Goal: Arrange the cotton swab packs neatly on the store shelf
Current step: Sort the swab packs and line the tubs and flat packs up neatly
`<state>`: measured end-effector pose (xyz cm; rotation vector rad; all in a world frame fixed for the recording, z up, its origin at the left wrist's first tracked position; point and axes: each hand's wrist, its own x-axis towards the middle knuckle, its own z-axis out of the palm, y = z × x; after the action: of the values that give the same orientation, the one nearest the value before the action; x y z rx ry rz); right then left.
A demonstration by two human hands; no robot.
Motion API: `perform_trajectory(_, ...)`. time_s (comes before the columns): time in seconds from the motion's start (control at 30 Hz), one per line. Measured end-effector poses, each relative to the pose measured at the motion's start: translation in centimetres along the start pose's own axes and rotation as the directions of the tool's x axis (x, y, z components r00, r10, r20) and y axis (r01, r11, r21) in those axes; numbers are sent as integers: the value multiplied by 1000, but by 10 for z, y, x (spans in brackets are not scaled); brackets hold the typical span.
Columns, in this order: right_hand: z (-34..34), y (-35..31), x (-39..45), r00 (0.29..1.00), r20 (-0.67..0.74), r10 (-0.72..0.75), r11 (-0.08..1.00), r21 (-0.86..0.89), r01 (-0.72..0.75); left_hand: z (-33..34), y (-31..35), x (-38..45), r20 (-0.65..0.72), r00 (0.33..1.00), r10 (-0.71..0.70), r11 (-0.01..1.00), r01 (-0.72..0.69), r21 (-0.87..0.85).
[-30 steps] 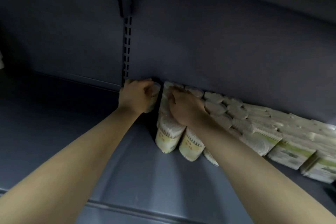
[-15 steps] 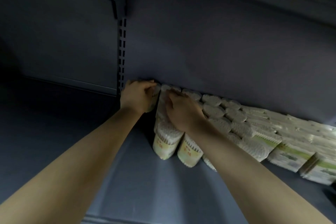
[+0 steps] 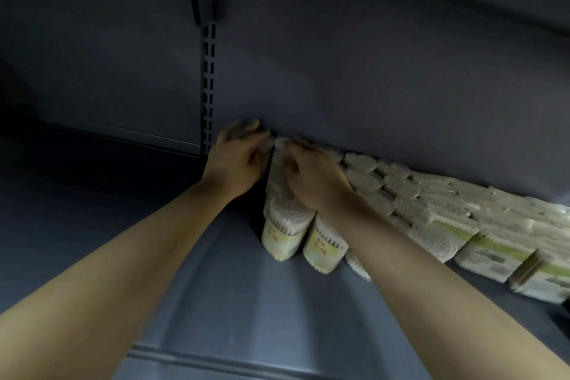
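Observation:
Several round cotton swab packs (image 3: 285, 227) stand in rows on the grey shelf (image 3: 234, 296), reaching back to the rear wall. My left hand (image 3: 236, 160) is at the back left corner of the group, its fingers curled round a swab pack (image 3: 267, 145) that it mostly hides. My right hand (image 3: 311, 177) lies on top of the left column, with its fingertips curled over the rearmost pack (image 3: 280, 145). The two hands nearly touch. A second front pack (image 3: 324, 245) stands just under my right wrist.
Boxy swab packs with green labels (image 3: 489, 253) continue the row to the right. A slotted upright (image 3: 208, 86) runs up the back wall just left of my left hand. The shelf front lip (image 3: 216, 362) runs below my arms.
My left hand has pressed its pack closer to the left column and its fingers have spread a little. My right hand has stayed on top of the packs.

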<state>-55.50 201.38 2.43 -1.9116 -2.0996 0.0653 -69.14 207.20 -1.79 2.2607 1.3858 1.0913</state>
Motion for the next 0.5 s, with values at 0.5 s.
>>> perform_trajectory(0.5, -15, 11, -33, 993, -118, 33, 998, 63, -25, -11, 26, -60, -70, 995, -78, 978, 62, -200)
